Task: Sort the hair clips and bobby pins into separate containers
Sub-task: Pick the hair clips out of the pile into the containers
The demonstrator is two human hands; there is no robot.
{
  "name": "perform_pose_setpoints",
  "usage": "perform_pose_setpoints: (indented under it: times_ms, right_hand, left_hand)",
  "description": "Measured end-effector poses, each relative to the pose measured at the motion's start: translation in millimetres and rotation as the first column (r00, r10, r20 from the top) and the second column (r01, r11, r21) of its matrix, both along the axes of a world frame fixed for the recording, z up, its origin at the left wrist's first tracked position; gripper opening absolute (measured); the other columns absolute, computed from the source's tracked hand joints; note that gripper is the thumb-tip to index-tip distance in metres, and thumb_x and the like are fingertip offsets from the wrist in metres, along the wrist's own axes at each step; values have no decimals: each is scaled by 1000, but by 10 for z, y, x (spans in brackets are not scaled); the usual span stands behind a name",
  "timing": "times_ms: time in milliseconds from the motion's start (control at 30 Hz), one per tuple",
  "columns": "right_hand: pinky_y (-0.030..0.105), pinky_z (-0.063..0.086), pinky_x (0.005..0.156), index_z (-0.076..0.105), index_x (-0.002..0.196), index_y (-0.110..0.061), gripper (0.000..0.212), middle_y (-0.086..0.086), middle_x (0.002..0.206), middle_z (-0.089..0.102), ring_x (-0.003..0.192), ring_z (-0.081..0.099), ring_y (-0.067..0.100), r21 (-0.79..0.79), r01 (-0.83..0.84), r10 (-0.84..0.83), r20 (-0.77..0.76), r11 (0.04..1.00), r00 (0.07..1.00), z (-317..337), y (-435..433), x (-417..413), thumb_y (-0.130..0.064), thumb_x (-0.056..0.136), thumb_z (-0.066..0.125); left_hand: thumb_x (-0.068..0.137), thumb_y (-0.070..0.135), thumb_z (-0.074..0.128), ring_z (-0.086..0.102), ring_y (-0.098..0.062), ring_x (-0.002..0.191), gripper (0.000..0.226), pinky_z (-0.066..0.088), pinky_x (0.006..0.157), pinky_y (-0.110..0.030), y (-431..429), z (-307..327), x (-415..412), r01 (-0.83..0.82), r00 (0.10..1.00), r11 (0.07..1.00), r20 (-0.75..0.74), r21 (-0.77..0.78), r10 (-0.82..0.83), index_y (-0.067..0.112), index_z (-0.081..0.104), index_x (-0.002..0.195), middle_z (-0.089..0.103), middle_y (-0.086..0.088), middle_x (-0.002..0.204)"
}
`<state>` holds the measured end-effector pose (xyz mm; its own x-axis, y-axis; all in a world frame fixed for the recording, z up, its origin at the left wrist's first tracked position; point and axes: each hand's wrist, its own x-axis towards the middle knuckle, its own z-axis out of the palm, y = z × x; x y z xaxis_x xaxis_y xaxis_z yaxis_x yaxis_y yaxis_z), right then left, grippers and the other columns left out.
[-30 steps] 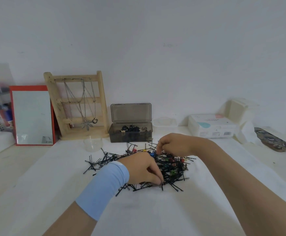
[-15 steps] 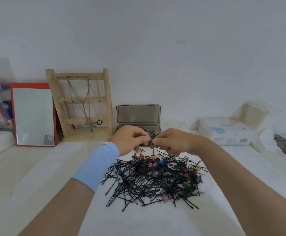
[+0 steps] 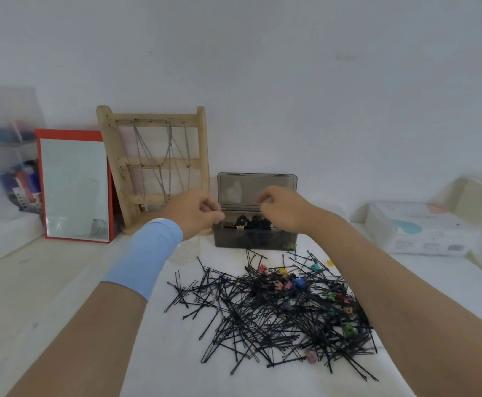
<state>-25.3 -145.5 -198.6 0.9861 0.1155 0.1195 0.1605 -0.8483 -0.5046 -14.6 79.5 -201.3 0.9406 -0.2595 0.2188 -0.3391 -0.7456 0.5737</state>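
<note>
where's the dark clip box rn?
Head view, centre back: the dark box, lid up, stands right of the wooden necklace stand, behind the pin pile; left hand at its left rim, right hand above it.

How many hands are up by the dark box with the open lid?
2. The left hand is at the dark box's left end; the right hand hovers above its right half, in front of the open lid. Neither is hidden.
</note>
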Motion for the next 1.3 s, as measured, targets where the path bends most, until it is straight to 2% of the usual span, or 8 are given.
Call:
perform_pose_setpoints:
  times_ms: [133, 233, 367, 567, 700, 833, 1033, 1300]
  right_hand:
    - [28, 44, 88, 58, 128, -13, 40, 6, 130, 59, 115, 56, 21, -1, -174, 173, -91, 985, 981, -93, 450, 13, 0, 93, 47]
    - [25, 42, 76, 69, 107, -14, 18, -2, 98, 67, 75, 58, 7, 10, -232, 232, 1, 973, 973, -137, 702, 54, -11, 94, 58]
    - [25, 50, 67, 71, 97, -18, 12, -5, 84, 67, 74, 61, 11, 63, -257, 256, 25, 964, 966, -190, 1000, 151, -28, 93, 65]
    - [22, 42, 67, 66, 118, -16, 26, -9, 91, 60, 86, 56, 13, 98, -248, 252, -35, 964, 967, -311, 1182, 263, -30, 97, 62]
    - [20, 45, 66, 65, 124, -14, 26, -2, 111, 64, 81, 56, 14, -3, -234, 234, -6, 972, 972, -289, 1090, 223, -20, 100, 56]
    - [14, 44, 42, 67, 122, -17, 27, -9, 99, 66, 65, 68, 15, 61, -236, 238, -27, 970, 971, -214, 880, 95, -11, 98, 55]
    - [18, 53, 54, 69, 95, -30, 14, -15, 89, 72, 57, 70, 10, 87, -237, 236, 25, 967, 971, -46, 343, -208, -17, 91, 67]
    - [9, 48, 56, 77, 91, -29, 16, -19, 81, 70, 58, 61, -14, -97, -181, 166, -148, 979, 975, -323, -206, -448, -15, 85, 75]
  left_hand:
    - [85, 39, 72, 54, 5, 81, 7, 41, 76, -28, 328, -117, 14, -86, 995, 995, 48, 52, 84, 38, 70, 78, 62, 24, 83]
    - [87, 36, 71, 56, 4, 83, 4, 43, 80, -28, 503, -223, 19, -114, 993, 993, 40, 17, 113, 39, 73, 86, 63, 25, 88]
    - [94, 36, 61, 61, -15, 99, 22, 48, 93, -38, 632, -346, 49, -109, 994, 991, 6, 81, 108, 32, 73, 111, 65, 9, 111]
    - [91, 23, 63, 50, -7, 117, 54, 38, 94, -27, 754, -540, 70, -43, 978, 995, -209, -91, 23, 26, 47, 143, 50, 8, 142]
    - [78, 35, 79, 51, -7, 116, 80, 42, 98, -28, 708, -569, 63, 7, 975, 1000, -222, 11, -5, 24, 41, 147, 51, 11, 138]
    - [72, 40, 83, 56, 0, 105, 78, 44, 91, -25, 635, -364, -9, 20, 998, 1000, -67, -9, -21, 31, 46, 140, 57, 16, 128]
    - [68, 49, 82, 57, 2, 102, 72, 43, 74, -14, 224, -208, -259, 176, 981, 984, -86, 24, -173, 34, 47, 130, 57, 19, 118]
    - [79, 37, 70, 49, -13, 126, 70, 41, 107, -35, -249, -405, -371, 216, 971, 945, -158, 245, -181, 29, 41, 143, 49, 8, 142]
